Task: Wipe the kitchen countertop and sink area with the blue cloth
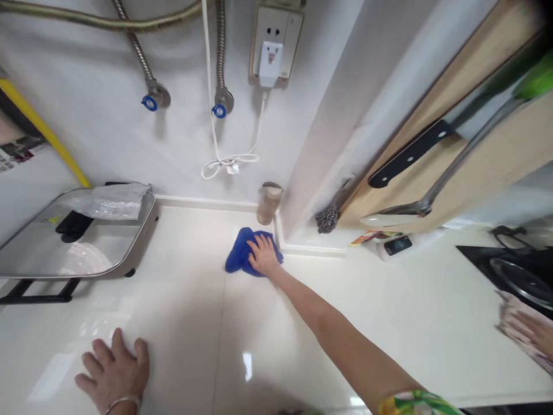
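A crumpled blue cloth point(239, 253) lies on the white countertop point(185, 288), close to the corner of the wall. My right hand point(263, 253) rests flat on the cloth with its fingers spread, pressing it against the counter. Just behind the cloth stands a small brownish, see-through cup or jar point(269, 204), somewhat blurred. At the lower left my left hand point(114, 366), a bracelet on its wrist, is over the counter with fingers apart and nothing in them. The left hand is nearest to the electric pan's side.
A lidded electric pan point(86, 253) with a plastic bag point(108, 202) on it stands left. A plugged-in white cord point(233, 158) hangs on the wall. A knife point(410, 154), a ladle point(449, 167) and a scrubber point(327, 219) hang right. Another person's hand point(538, 334) holds a pinkish cloth near the stove point(479, 259).
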